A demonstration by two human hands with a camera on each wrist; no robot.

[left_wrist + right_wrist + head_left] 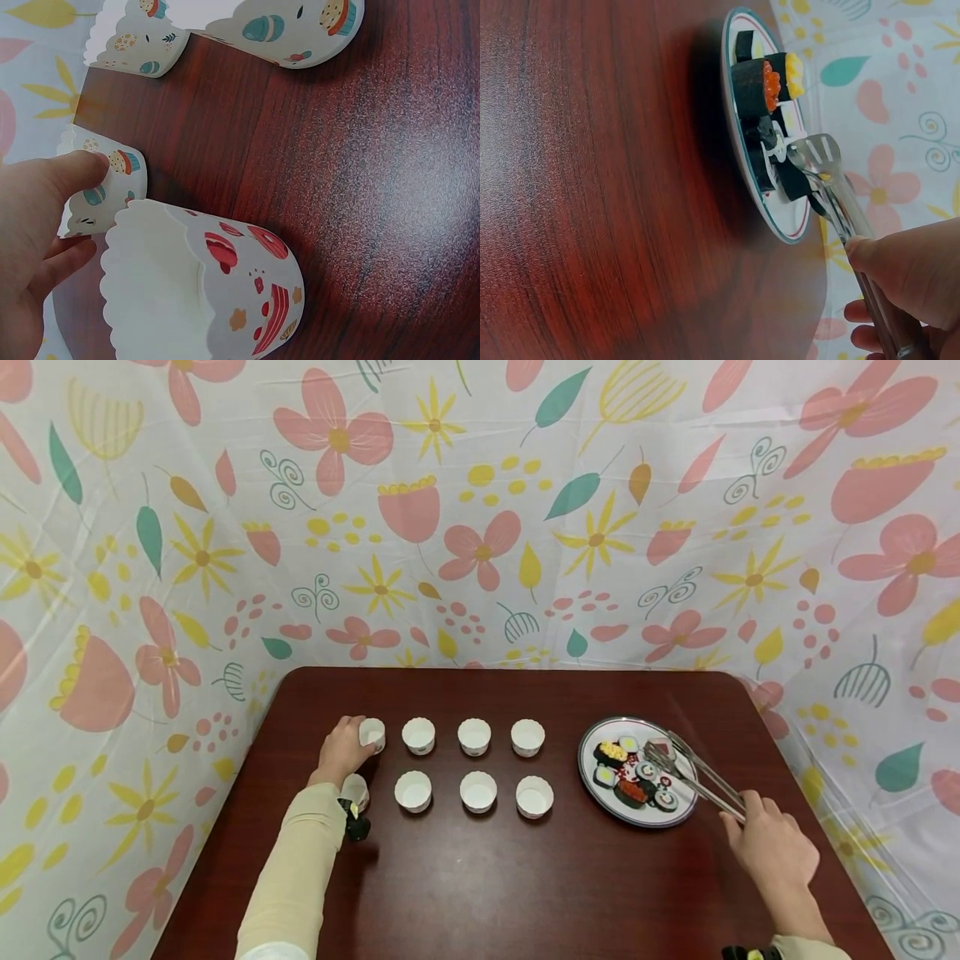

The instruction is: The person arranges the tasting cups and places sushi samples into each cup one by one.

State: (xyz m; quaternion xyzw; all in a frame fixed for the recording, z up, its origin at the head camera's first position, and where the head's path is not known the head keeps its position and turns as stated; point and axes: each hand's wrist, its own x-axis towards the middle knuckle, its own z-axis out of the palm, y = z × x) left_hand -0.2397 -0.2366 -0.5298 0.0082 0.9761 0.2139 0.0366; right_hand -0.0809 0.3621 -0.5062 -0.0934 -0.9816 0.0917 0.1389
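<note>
At the far left of the back row, my left hand [341,752] grips a white paper baking cup [372,735]. The left wrist view shows the thumb [82,169] against its printed side and fingers behind it. A cup with red prints [255,292] stands nearer, partly hidden by my wrist in the head view. My right hand [776,847] holds metal tongs [703,790] over a round plate [587,770] of sushi pieces. The tong heads [821,154] are spread, around or above a dark-wrapped sushi roll [791,178]; whether they touch it I cannot tell.
Several more white baking cups, such as one in the back row [474,737] and one in the front row [534,797], stand upright on the dark wooden table [457,893]. A flower-patterned cloth [480,468] hangs behind and at both sides.
</note>
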